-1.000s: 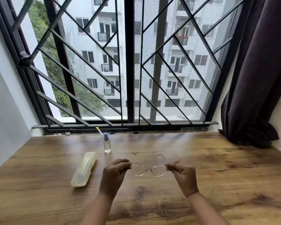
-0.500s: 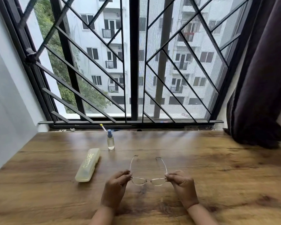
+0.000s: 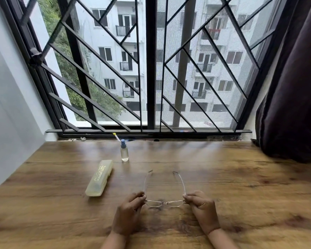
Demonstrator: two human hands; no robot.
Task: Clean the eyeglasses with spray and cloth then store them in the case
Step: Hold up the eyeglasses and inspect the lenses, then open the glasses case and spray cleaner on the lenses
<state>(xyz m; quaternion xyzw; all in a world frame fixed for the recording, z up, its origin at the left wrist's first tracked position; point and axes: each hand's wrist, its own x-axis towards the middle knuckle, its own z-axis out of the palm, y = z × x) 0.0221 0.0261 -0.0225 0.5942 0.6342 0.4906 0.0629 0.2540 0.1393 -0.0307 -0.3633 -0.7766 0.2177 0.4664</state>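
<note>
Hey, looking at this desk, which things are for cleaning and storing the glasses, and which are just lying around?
For the job: eyeglasses, pinched at both ends by the left hand and right hand; spray bottle; closed yellow case. No cloth in view.

Lying about: yellow-tipped stick on the window ledge; small scraps further left; dark curtain.

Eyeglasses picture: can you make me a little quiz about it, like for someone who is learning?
1. True or false: the left hand and the right hand each pinch one end of the eyeglasses.
2. The cap on the spray bottle is: A red, B blue, C green.
3. Fill in: the yellow case lies closed to the ___ of the eyeglasses.
Key: 1 true; 2 B; 3 left.
</note>
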